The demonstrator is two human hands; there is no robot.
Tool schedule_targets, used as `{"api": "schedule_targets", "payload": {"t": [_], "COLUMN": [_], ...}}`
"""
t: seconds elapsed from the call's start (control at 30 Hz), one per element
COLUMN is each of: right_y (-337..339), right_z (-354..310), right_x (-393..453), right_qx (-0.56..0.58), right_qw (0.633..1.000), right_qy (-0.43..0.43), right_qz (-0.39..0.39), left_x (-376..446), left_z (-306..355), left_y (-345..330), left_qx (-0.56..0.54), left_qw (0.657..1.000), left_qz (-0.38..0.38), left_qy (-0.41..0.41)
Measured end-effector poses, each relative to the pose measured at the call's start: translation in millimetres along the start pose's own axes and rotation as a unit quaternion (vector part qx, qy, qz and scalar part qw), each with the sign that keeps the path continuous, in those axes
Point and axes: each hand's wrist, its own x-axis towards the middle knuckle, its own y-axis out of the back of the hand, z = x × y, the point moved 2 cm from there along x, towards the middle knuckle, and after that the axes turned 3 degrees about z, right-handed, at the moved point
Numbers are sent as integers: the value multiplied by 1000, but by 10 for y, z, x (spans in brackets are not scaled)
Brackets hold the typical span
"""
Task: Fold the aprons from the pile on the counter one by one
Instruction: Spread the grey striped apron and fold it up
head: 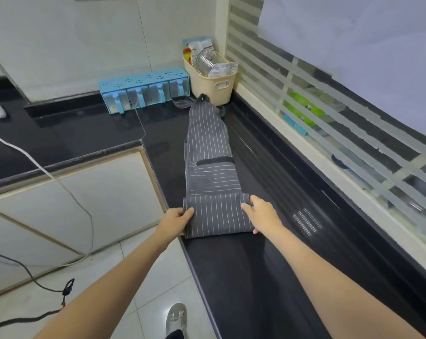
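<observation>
One striped apron (pixel 208 148) lies as long narrow strip on black counter (pixel 243 277), far end touching beige basket (pixel 213 88). Near end turned over once. Left hand (pixel 176 220) and right hand (pixel 262 212) pinch that fold's sides. Remaining length unfolded; no pile visible.

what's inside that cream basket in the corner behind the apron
The basket holds a clear glass jar tilted among paper packets, with something red and yellow at the back. Anything lower down is hidden by its walls.
</observation>
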Motion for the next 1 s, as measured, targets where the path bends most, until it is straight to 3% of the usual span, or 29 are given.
{"api": "schedule_targets", "payload": {"t": [0.07, 0.13, 0.2, 0.27, 0.3, 0.33, 0.4, 0.47, 0.5, 0.57, 0.73, 0.77, 0.87, 0.93, 1.0], "right_y": [-124, -235, -276, -269, -243, -214, -183, -193, -212, -226, -177, -140, 16, 113, 138], "right_z": [-96, -174, -195, -196, -209, -224, -234, -161, -125, -79, -157, -174, -236, -267, -290], "right_x": [37, 74, 97, 111, 92, 58, -4, -30, -30, 3, 56, 68, 194, 342, 498], "right_qx": [-76, -120, -135, -141, -144, -153, -187, -256, -294, -336, -391, -356, -98, 57, 158], "right_qw": [997, 992, 990, 989, 988, 985, 960, 919, 901, 889, 866, 884, 974, 993, 987], "right_qy": [13, 8, -8, -20, -11, 22, 170, 297, 316, 295, 295, 286, 193, 98, 25], "right_qz": [26, 43, 47, 47, 58, 82, 116, 30, -33, -102, -98, -102, -70, -24, -2], "left_x": [72, 86, 46, 65, 111, 136, 202, 208, 224, 234, 249, 235, 305, 445, 588], "left_z": [-4, 58, 127, 55, -37, -85, -137, -138, -142, -104, -35, 15, 236, 288, 309], "left_y": [65, 145, 148, 25, -25, -45, -40, -40, -37, -6, 66, 105, 321, 427, 460], "left_qx": [82, 222, 313, 432, 504, 550, 589, 607, 617, 615, 566, 534, 333, 220, 135], "left_qw": [995, 958, 884, 783, 739, 718, 699, 697, 690, 690, 723, 750, 893, 948, 977], "left_qz": [50, 147, 179, 77, 10, -40, -88, -109, -105, -105, -123, -124, -102, -79, -72], "left_qy": [-9, -104, -298, -440, -447, -425, -397, -367, -364, -368, -376, -371, -286, -216, -148]}}
